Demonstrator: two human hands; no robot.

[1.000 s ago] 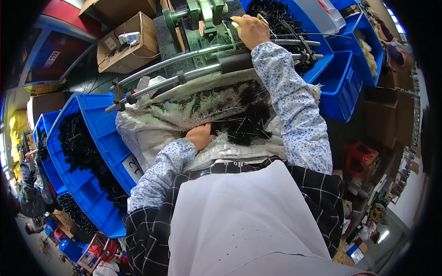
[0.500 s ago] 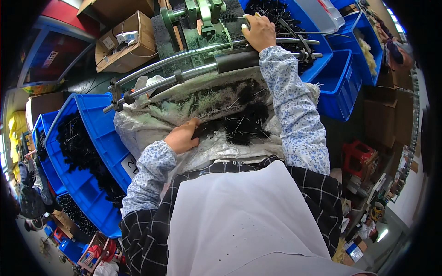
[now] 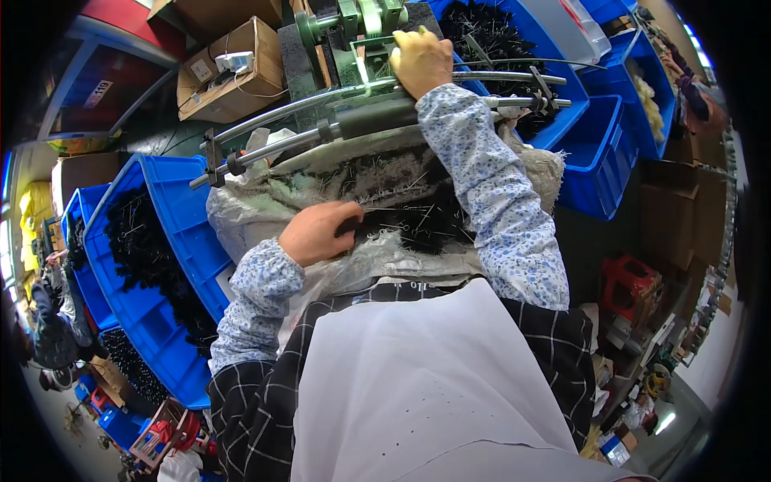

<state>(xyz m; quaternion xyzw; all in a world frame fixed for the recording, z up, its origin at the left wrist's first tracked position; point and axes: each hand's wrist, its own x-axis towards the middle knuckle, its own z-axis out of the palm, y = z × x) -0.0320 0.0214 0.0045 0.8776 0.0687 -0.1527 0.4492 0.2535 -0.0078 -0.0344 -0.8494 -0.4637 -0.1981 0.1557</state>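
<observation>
My right hand (image 3: 422,64), with pale yellow coverings on its fingertips, is closed at the green machine (image 3: 371,24), above the curved metal rails. What its fingers hold is hidden. Below, my left hand (image 3: 321,231) is bent like a claw at the left edge of a pile of small black bristle brushes (image 3: 422,221) with thin wire stems. Its thumb and forefinger stand apart, with dark bristles showing behind the gap. The pile lies on a dusty, whitish woven sack (image 3: 257,193) spread in front of me. Both forearms wear blue-flowered sleeves.
A padded metal rail (image 3: 373,117) crosses between me and the machine. On the left stands a blue bin (image 3: 189,241) holding black brushes; another blue bin (image 3: 554,112) of brushes is at the far right. A cardboard box (image 3: 233,68) sits left of the machine, a red stool (image 3: 630,289) to the right.
My right hand has shifted left along the machine. The left hand has lifted slightly and its fingers are more bent. The whole view has shifted a little.
</observation>
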